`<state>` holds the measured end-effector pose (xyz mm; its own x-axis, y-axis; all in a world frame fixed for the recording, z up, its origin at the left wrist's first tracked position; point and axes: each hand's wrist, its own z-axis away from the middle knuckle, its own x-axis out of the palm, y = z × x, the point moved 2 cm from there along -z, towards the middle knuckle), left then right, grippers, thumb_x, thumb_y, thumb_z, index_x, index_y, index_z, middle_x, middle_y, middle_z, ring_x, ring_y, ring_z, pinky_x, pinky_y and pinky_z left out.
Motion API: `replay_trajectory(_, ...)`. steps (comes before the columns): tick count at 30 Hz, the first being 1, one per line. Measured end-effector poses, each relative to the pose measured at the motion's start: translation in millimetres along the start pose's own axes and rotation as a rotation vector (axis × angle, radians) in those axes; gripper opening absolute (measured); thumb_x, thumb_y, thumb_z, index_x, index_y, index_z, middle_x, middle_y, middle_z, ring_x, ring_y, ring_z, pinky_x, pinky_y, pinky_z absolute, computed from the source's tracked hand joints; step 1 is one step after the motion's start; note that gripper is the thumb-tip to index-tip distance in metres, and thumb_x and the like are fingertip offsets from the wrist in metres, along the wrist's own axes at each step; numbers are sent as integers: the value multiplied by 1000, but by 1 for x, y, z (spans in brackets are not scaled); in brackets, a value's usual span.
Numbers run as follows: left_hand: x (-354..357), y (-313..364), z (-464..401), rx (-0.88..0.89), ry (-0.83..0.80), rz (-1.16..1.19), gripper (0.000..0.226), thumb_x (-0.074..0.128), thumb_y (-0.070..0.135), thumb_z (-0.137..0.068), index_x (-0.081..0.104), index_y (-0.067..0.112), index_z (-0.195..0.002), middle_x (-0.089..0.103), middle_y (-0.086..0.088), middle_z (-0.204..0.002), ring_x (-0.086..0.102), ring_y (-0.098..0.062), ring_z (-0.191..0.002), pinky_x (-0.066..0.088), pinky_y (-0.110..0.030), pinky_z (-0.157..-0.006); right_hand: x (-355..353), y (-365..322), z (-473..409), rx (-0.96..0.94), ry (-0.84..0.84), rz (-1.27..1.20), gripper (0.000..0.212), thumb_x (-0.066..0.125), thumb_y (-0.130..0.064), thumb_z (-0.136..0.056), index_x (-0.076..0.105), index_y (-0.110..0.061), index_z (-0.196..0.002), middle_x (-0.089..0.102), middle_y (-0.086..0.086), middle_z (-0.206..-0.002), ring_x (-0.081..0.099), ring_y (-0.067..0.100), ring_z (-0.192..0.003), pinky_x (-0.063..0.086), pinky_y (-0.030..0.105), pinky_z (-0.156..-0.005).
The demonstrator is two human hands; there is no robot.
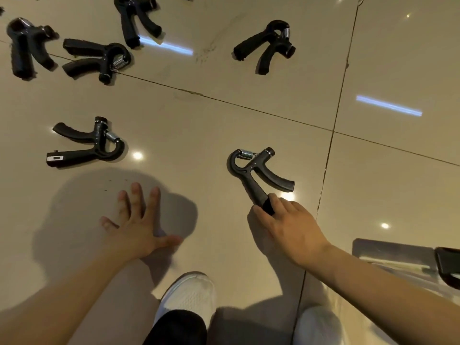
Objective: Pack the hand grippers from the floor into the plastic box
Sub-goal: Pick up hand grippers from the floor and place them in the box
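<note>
Right hand (293, 227) pinching hand gripper (251, 170) handle

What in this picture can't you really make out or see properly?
- Plastic box: cut off by the right edge of the head view; its contents are not shown.
- End of the handle of the nearest hand gripper: covered by the right hand.
- Small display on the gripper at left: too small to read.
- Grippers along the top edge: partly cut off, so the total count is unknown.
- Left hand: spread open, touching no gripper.

No readable text anywhere. Small white counter window on handle of hand gripper (82, 143) near floor's left edge; digits illegible.
</note>
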<state>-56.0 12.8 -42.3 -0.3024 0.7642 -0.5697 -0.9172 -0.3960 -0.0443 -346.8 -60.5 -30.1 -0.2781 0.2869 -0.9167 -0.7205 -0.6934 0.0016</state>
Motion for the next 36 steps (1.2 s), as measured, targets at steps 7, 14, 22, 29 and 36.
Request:
replay_trajectory(7,4,-2,-3,18,79,45,125,52,82,-61,-48,34,-119,-57,-2,-128,-36,-33,-133,5,-69,-103,-13,-3,-18,-10,0,-51,48,68,-12,-75,46,-18,-116,43,16,-122,50,31,-94,40,34,-67)
replay_trajectory(14,2,4,2,84,393,163,124,70,73,-53,2,33,-148,-3,-13,-155,1,-36,-141,22,-57,-107,-34,14,-1,77,82,-229,33,67,-1,-73,58,-15,-102,60,12,-96,53,31,-77,34,30,-60)
replay_trajectory(22,-28,103,61,757,546,726,56,53,62,-78,37,48,-130,25,19,-143,36,-10,-129,36,-29,-105,-102,12,62,326,200,-1038,15,53,-16,-93,50,-30,-96,62,-12,-94,58,9,-82,46,22,-70)
replay_trajectory(29,-34,112,114,1042,733,648,32,64,36,-83,60,27,-114,54,16,-109,47,4,-101,38,-6,-85,-133,-2,133,369,350,-1451,13,62,-24,-86,59,-24,-98,70,1,-95,64,12,-84,52,28,-75)
replay_trajectory(36,-24,132,170,1097,479,941,28,73,35,-74,66,33,-101,66,18,-98,61,-3,-96,50,-16,-82,-131,5,191,522,611,-1737,17,57,-27,-76,65,-14,-85,64,7,-87,57,19,-78,51,27,-67)
